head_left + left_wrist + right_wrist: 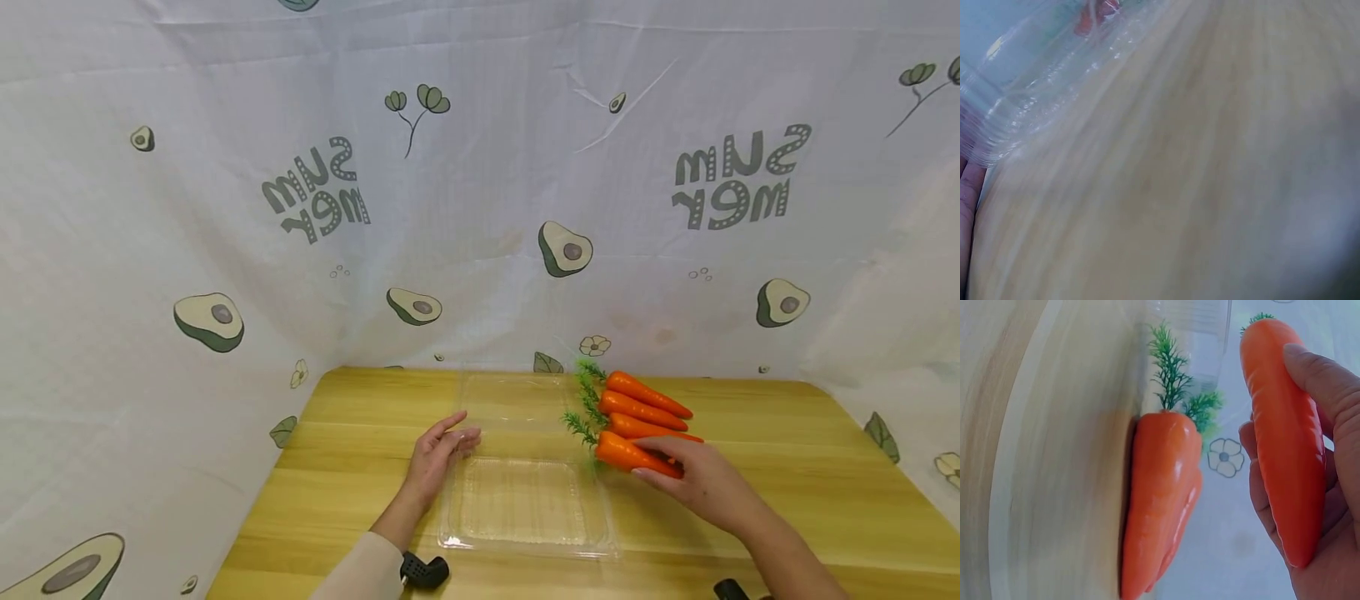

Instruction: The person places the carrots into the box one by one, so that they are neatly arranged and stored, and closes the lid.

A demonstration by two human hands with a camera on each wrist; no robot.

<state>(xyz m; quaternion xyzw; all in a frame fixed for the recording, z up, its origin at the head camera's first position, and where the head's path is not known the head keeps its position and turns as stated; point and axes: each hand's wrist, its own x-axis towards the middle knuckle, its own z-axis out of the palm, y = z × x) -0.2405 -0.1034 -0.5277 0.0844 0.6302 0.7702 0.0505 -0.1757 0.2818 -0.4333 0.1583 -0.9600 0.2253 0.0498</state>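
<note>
Right grip [705, 483] clamps 1 tapered orange carrot [622, 452]; its smooth taper could slip if pinched loosely. Left grip [433, 460], fingers apart, could nudge the clear hinged plastic container [521, 502] askew.

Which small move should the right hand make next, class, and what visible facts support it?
Probably carry the held carrot leftward over the clear container. The right hand grips that carrot, the container lies open just left of the other carrots, and the left hand is at its left side, perhaps placed to steady it.
</note>
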